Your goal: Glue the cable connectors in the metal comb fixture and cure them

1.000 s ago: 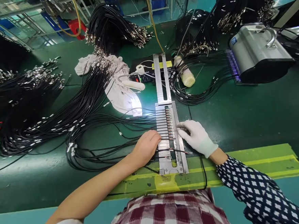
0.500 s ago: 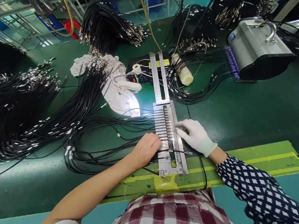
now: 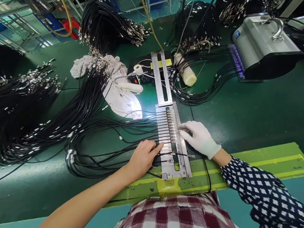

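Note:
In the middle of the bench lies a metal cable fixture (image 3: 167, 166), with a row of black cables (image 3: 142, 122) laid side by side in its slots, metal-tipped ends pointing right. My bare left hand (image 3: 142, 157) rests over the cables at the fixture's left edge. Its thumb reaches onto the slotted plate, apart from the fingers. My right hand (image 3: 200, 138), in a white glove, has thumb and fingertips closed at the fixture's right-hand bar. Two lower cables lie across the plate less evenly, and one end (image 3: 191, 156) sticks out past the bar.
Behind the fixture stand a metal slide frame (image 3: 158, 82) and a black control box (image 3: 145, 78). A lit lamp (image 3: 137, 111) lies on white cloth (image 3: 114, 95). Cable bundles (image 3: 48, 124) spread leftward. A silver machine (image 3: 264, 50) with purple light stands at right.
My left hand has drawn back slightly to the left and down, its thumb now spread from the fingers. My right hand stays at the bar.

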`<state>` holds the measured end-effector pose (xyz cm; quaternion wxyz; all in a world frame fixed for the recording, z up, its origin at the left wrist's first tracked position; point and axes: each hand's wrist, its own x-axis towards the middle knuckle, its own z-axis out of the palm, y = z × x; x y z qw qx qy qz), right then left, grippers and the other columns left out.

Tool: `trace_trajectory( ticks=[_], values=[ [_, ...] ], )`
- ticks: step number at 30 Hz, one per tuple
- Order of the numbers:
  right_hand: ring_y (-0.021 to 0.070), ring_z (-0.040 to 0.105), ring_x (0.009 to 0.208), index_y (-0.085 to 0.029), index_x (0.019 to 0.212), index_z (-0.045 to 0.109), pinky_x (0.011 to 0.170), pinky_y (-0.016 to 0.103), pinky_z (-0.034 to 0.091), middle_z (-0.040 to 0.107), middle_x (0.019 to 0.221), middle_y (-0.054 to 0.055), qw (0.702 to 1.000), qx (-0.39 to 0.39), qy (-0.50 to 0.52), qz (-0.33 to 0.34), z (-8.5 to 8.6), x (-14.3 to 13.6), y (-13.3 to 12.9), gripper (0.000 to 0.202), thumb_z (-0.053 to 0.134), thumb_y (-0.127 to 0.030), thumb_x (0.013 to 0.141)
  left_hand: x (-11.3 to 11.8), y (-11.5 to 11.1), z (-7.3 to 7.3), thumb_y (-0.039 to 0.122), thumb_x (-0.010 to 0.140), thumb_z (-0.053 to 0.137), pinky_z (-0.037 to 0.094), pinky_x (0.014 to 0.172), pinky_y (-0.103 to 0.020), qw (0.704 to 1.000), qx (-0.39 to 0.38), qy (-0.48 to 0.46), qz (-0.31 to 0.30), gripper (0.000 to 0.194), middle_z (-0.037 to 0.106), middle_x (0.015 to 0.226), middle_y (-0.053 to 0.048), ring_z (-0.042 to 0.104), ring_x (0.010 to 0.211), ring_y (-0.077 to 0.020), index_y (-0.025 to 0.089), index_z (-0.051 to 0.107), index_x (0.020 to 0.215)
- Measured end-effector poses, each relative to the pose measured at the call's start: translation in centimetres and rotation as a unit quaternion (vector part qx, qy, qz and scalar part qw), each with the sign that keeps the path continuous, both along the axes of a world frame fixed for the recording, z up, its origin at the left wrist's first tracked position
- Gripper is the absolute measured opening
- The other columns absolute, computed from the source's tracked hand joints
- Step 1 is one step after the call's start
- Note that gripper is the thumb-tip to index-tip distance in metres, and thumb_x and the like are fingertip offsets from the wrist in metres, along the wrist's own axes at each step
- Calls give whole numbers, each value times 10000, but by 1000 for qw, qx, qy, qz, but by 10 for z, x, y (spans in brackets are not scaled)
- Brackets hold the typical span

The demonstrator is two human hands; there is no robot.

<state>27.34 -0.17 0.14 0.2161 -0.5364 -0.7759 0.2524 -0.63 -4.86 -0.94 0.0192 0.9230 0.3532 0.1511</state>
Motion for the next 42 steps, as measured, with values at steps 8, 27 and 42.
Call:
trace_trajectory(
  ticks=[8,27,42],
  values=[
    [246,646,951,-233,1056,671,846,393,443,731,999,56,1000,26,-2,12,1,3,-5,221,506,-343,959,-1,-8,12,160,1022,359,474,795,-340,991,-117,-51,50,309,665,1011,-85,590,899,-204,183,561,1254],
    [257,649,958,-242,1030,675,855,420,460,733,1018,54,1000,27,4,9,-2,3,-3,206,510,-342,958,-9,-23,39,187,949,508,474,824,-310,929,-317,-132,136,158,621,1045,-65,581,955,-197,191,568,1096],
    [254,643,971,-241,1045,669,866,413,453,730,1030,49,999,33,4,20,-3,4,-3,204,511,-337,962,15,-10,24,226,1006,489,423,809,-329,973,-204,-61,88,142,610,932,-45,522,901,-201,178,586,914]
  ],
)
